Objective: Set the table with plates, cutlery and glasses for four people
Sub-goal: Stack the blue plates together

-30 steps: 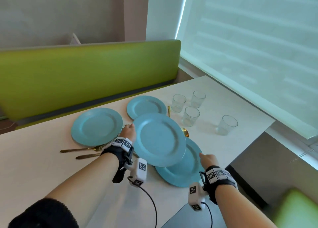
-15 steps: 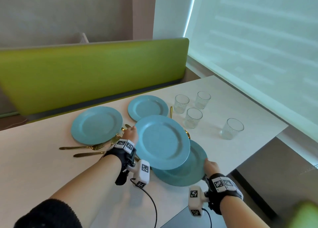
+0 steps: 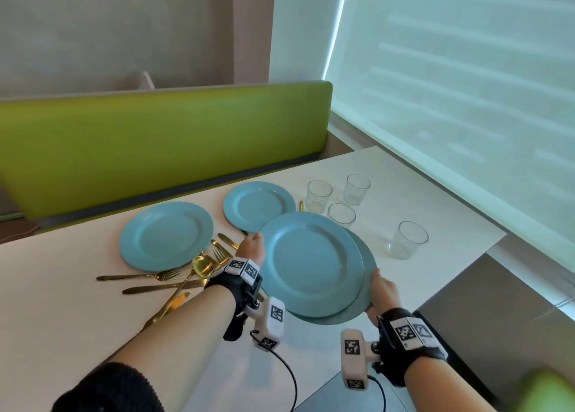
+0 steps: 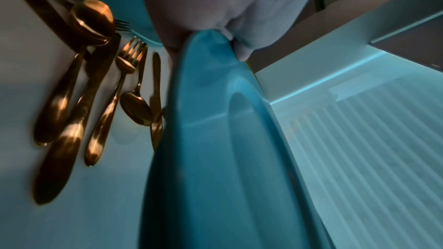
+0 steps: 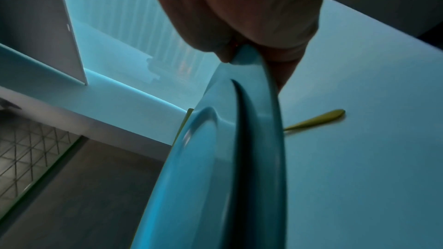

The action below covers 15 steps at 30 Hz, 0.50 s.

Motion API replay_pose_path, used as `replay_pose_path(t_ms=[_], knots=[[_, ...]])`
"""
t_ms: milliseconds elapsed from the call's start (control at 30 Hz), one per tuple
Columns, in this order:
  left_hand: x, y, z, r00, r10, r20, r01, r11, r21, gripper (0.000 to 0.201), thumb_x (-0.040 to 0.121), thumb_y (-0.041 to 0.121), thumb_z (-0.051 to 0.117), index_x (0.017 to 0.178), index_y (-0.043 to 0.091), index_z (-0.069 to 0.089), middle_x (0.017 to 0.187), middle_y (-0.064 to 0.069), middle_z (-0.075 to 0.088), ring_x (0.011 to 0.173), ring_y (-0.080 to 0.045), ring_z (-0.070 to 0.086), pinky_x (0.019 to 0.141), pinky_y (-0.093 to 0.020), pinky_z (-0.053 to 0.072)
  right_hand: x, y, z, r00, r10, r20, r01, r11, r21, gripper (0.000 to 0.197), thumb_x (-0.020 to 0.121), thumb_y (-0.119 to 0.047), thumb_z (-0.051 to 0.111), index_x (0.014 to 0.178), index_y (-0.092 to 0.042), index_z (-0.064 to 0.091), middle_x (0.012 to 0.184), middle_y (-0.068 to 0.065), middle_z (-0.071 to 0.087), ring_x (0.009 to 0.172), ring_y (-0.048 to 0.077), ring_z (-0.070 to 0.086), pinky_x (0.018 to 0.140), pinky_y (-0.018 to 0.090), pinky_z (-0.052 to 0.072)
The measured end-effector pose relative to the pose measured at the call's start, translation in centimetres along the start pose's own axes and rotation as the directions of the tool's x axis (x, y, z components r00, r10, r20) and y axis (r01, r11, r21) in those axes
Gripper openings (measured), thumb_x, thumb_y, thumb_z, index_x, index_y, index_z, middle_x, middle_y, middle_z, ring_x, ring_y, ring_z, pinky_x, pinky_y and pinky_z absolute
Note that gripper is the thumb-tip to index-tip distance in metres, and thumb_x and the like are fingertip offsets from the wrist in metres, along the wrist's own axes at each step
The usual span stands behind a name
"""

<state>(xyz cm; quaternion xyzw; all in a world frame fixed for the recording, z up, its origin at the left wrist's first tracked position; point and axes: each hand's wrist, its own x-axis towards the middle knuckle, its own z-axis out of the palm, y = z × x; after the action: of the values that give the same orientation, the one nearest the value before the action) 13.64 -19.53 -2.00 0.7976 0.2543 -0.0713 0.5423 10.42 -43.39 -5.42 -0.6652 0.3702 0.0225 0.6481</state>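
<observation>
My left hand [image 3: 250, 249] pinches the left rim of a blue plate [image 3: 306, 262] held above the table; the left wrist view shows the thumb on top of that plate [image 4: 215, 139]. My right hand [image 3: 381, 290] grips the right rim of a second blue plate [image 3: 362, 290], which sits just under the first and sticks out to its right; in the right wrist view both plates [image 5: 254, 139] overlap. Two more blue plates [image 3: 166, 240] [image 3: 258, 206] lie on the white table [image 3: 77, 318]. Gold cutlery [image 3: 186, 274] is piled left of my left hand. Several glasses [image 3: 340, 215] stand behind.
A green bench back [image 3: 155, 144] runs along the table's far side. A blinded window [image 3: 451, 84] is on the right. The table's right edge [image 3: 479, 253] drops to a dark floor. One glass [image 3: 407, 240] stands alone near that edge.
Both plates have risen off the table and now nearly line up. My right hand has slid from the lower plate's near edge to its right rim and gripped it.
</observation>
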Motion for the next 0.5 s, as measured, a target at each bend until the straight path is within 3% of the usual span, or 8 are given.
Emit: replay_pose_path(t_ms=[67, 133, 200, 267, 333, 433, 500], knots=[[0.0, 0.0, -0.2, 1.000, 0.015, -0.018, -0.014, 0.999, 0.037, 0.045, 0.102, 0.027, 0.027, 0.129, -0.001, 0.049, 0.133, -0.024, 0.052, 0.121, -0.039, 0.048, 0.101, -0.038, 0.037, -0.6, 0.2, 0.6, 1.000, -0.008, 0.013, 0.008, 0.998, 0.057, 0.035, 0.102, -0.027, 0.035, 0.108, 0.001, 0.054, 0.076, 0.009, 0.054, 0.070, 0.026, 0.053, 0.059, 0.031, 0.041], [0.1, -0.1, -0.4, 0.998, 0.045, -0.041, -0.041, 0.996, 0.084, 0.044, 0.101, 0.029, 0.028, 0.123, -0.001, 0.052, 0.125, -0.026, 0.055, 0.115, -0.040, 0.051, 0.098, -0.042, 0.040, -1.4, 0.1, 1.5, 1.000, 0.000, 0.019, -0.002, 0.996, 0.090, 0.037, 0.102, -0.027, 0.033, 0.114, 0.003, 0.052, 0.081, 0.010, 0.055, 0.070, 0.024, 0.052, 0.061, 0.033, 0.042], [0.1, -0.3, -0.8, 0.997, 0.055, -0.058, -0.048, 0.993, 0.106, 0.042, 0.100, 0.029, 0.029, 0.119, 0.001, 0.054, 0.121, -0.026, 0.056, 0.111, -0.039, 0.053, 0.095, -0.042, 0.041, -2.2, -0.2, 2.4, 1.000, -0.002, 0.005, 0.001, 0.995, 0.101, 0.044, 0.103, -0.027, 0.030, 0.124, 0.007, 0.048, 0.105, 0.015, 0.058, 0.089, 0.028, 0.055, 0.075, 0.037, 0.043], [0.3, -0.4, -1.3, 0.998, 0.042, -0.046, -0.039, 0.996, 0.081, 0.040, 0.101, 0.027, 0.029, 0.121, 0.001, 0.052, 0.123, -0.024, 0.056, 0.112, -0.038, 0.053, 0.091, -0.038, 0.041, -3.0, -0.8, 3.4, 0.999, -0.007, -0.033, 0.010, 0.995, 0.097, 0.046, 0.104, -0.025, 0.026, 0.134, 0.006, 0.042, 0.132, 0.018, 0.050, 0.115, 0.031, 0.050, 0.093, 0.036, 0.039], [0.5, -0.6, -2.1, 0.998, 0.036, -0.041, -0.033, 0.996, 0.080, 0.039, 0.101, 0.026, 0.030, 0.127, 0.003, 0.049, 0.128, -0.020, 0.055, 0.115, -0.037, 0.052, 0.091, -0.035, 0.040, -4.0, -1.6, 4.7, 0.999, -0.036, -0.035, 0.038, 0.996, 0.081, 0.048, 0.104, -0.026, 0.022, 0.138, 0.003, 0.039, 0.142, 0.018, 0.043, 0.128, 0.030, 0.043, 0.101, 0.033, 0.034], [1.4, -1.0, -3.6, 0.999, 0.037, -0.004, -0.036, 0.993, 0.114, 0.043, 0.100, 0.029, 0.033, 0.138, 0.008, 0.042, 0.137, -0.017, 0.050, 0.124, -0.036, 0.047, 0.097, -0.033, 0.038, -5.0, -2.3, 7.5, 0.996, -0.089, -0.013, 0.090, 0.991, 0.096, 0.052, 0.102, -0.037, 0.029, 0.133, 0.000, 0.046, 0.134, 0.016, 0.051, 0.121, 0.031, 0.051, 0.100, 0.038, 0.041], [2.3, -1.2, -4.9, 0.999, 0.034, 0.037, -0.039, 0.989, 0.144, 0.048, 0.100, 0.033, 0.035, 0.142, 0.010, 0.037, 0.142, -0.016, 0.046, 0.129, -0.035, 0.044, 0.102, -0.034, 0.036, -5.7, -2.6, 9.6, 0.991, -0.131, 0.028, 0.127, 0.985, 0.118, 0.045, 0.100, -0.035, 0.036, 0.122, 0.001, 0.051, 0.116, 0.015, 0.058, 0.104, 0.030, 0.056, 0.089, 0.040, 0.046]])
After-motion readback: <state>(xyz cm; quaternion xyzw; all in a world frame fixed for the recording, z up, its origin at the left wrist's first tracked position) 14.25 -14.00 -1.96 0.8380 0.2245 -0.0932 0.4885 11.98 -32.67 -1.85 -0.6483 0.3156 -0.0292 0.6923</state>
